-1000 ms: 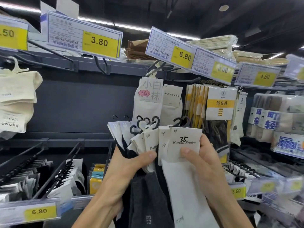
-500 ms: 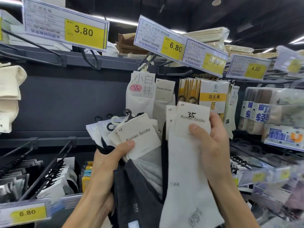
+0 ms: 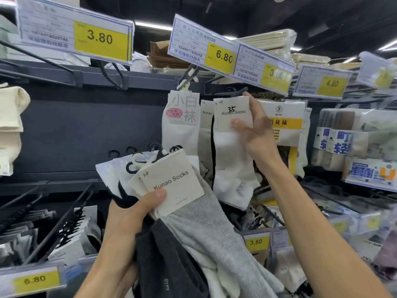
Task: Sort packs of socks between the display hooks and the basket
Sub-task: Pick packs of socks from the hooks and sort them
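Sock pack with a white card marked "35" and "Kunao Socks" (image 3: 233, 114) is pinched in the right hand (image 3: 257, 136). The thumb presses the lower right corner of the card's front, and the fingers (image 3: 247, 95) curl behind it, one fingertip showing above the top edge. Its white socks hang straight down below the card, in front of the hanging display packs. The card's top is just under the 6.80 price tag (image 3: 223, 55). A dark hanger loop shows there, but whether it is on a display hook cannot be told. Lower and to the left, the left hand (image 3: 126, 220) grips a fanned bundle of sock packs (image 3: 171, 179). Its thumb lies flat on the bottom left of the front "Kunao Socks" card, and its fingers are wrapped out of sight behind the bundle. Black and white hanger loops fan out at the bundle's top, and a light grey sock (image 3: 214, 222) and a dark grey sock (image 3: 163, 254) trail down from it. Just left of the raised pack hangs a white pack with large Chinese characters (image 3: 182, 125), and behind the right hand hangs a yellow-banded pack (image 3: 287, 123).
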